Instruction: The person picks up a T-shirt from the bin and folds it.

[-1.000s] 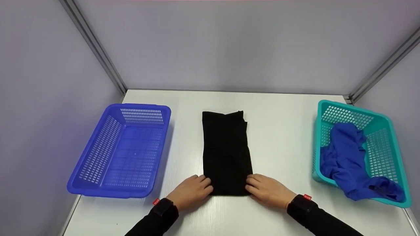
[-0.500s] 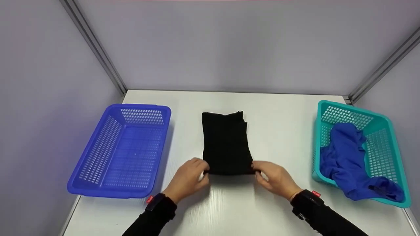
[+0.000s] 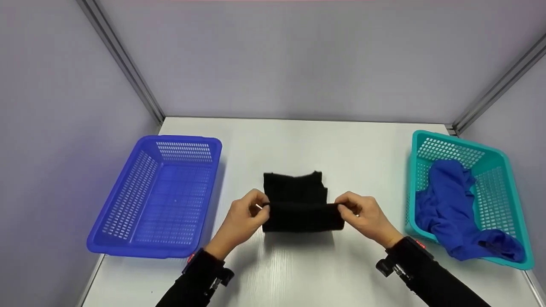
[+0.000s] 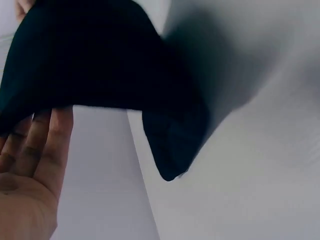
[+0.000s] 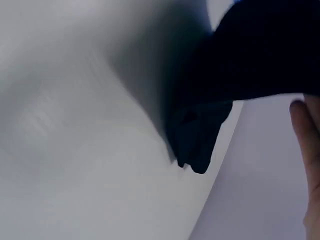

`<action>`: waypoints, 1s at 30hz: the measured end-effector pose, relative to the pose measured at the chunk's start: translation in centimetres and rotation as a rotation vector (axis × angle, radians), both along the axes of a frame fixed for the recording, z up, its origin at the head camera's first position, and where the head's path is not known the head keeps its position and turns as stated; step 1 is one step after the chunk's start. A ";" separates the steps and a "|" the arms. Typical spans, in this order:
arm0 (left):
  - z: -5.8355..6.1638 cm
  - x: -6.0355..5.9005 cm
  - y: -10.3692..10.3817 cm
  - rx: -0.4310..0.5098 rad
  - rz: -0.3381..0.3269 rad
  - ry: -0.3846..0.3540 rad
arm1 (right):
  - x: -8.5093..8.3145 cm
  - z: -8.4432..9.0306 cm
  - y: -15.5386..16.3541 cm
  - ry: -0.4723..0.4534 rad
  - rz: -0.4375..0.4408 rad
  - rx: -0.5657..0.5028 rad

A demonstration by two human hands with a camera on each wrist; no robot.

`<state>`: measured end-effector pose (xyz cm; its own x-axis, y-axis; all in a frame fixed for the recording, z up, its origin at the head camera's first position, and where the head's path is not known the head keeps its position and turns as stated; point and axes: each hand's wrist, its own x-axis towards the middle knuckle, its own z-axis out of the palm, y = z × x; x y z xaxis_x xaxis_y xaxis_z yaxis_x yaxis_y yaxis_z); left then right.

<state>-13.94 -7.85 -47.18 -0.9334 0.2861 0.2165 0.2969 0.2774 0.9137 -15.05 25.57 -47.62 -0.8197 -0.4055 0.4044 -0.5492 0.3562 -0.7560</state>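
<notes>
A folded black cloth garment [image 3: 305, 217] is between my two hands in the head view, its near part raised off the table and its far part [image 3: 294, 187] lying flat behind. My left hand [image 3: 243, 217] pinches the raised edge at the left corner between thumb and fingers. At the right corner my right hand [image 3: 364, 215] pinches the same edge. Both wrist views show the dark cloth [image 4: 95, 55] arching up from the table, with a hanging end [image 5: 197, 140] reaching down to the surface. The garment's exact kind cannot be told.
To the left stands a blue plastic basket [image 3: 209, 192] with nothing inside. A teal basket [image 3: 514, 200] on the right holds a crumpled blue garment [image 3: 452, 204], part of it draped over the near rim. Pale panels [image 3: 298, 59] close in the white table [image 3: 362, 149] at the back and sides.
Both hands have moved from the cloth's near end forward and up, lifting that end. The far end has slid toward me, and the lying part now looks shorter.
</notes>
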 end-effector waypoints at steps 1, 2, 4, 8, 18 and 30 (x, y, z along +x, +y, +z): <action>0.0 -0.1 0.0 0.012 0.000 -0.051 | 0.0 0.1 0.1 -0.068 0.002 -0.015; 0.0 -0.2 0.1 0.020 0.004 -0.098 | -0.1 0.1 0.1 -0.140 0.001 -0.025; -0.3 -0.5 0.2 0.029 0.020 -0.179 | -0.5 0.0 0.2 -0.272 -0.013 -0.032; -1.1 -1.8 1.0 -0.029 0.079 -0.185 | -1.8 -0.8 0.2 -0.403 -0.108 0.027; -2.8 -6.7 2.9 -0.271 0.259 -0.072 | -6.7 -2.5 -1.1 -0.333 -0.291 0.254; -7.3 -8.9 4.5 -0.398 0.405 -0.281 | -8.1 -6.7 -2.8 -0.423 -0.479 0.378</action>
<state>-22.83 -3.35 -54.44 -0.9902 -0.0939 -0.1033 -0.1396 0.6523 0.7450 -23.19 22.73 -54.32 -0.9966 -0.0130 -0.0808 0.0425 0.7614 -0.6469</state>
